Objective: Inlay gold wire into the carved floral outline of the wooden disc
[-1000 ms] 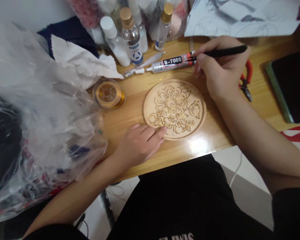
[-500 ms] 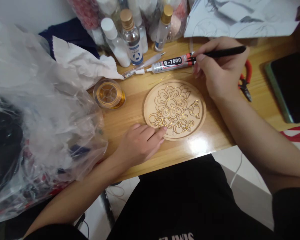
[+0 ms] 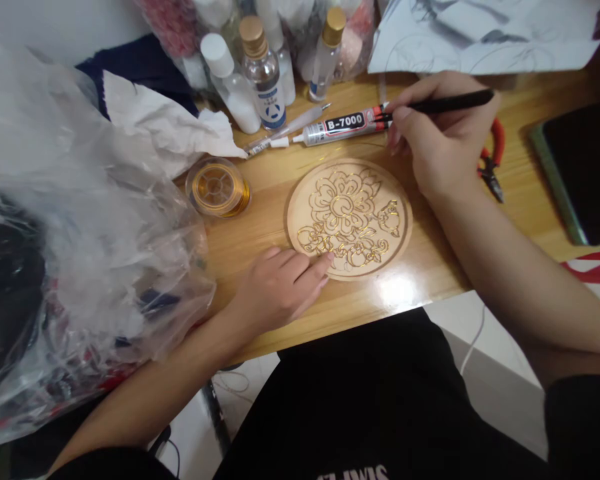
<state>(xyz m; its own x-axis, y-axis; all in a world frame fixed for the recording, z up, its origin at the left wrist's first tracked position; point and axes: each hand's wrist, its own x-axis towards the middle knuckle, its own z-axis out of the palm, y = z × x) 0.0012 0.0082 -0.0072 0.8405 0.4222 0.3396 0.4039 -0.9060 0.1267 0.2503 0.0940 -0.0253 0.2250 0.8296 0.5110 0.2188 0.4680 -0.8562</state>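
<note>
A round wooden plate (image 3: 353,220) with a flower and leaf pattern, partly in gold wire, lies on the table. The fingertips of my left hand (image 3: 280,287) rest on its lower left rim, the fingers loosely extended with nothing held. My right hand (image 3: 437,140), above and right of the plate, is closed around black tweezers (image 3: 445,103). Their tips are over the right end of a B-7000 glue tube (image 3: 343,125) lying behind the plate. Left of the plate sits a clear spool of gold wire (image 3: 217,188).
Bottles (image 3: 263,73) and bags stand at the back, beside crumpled tissue (image 3: 155,127). A big plastic bag (image 3: 105,220) covers the left. Papers (image 3: 480,40) lie back right; orange-handled pliers (image 3: 491,163) and a phone (image 3: 580,173) lie right. The table's front edge (image 3: 345,324) is near my lap.
</note>
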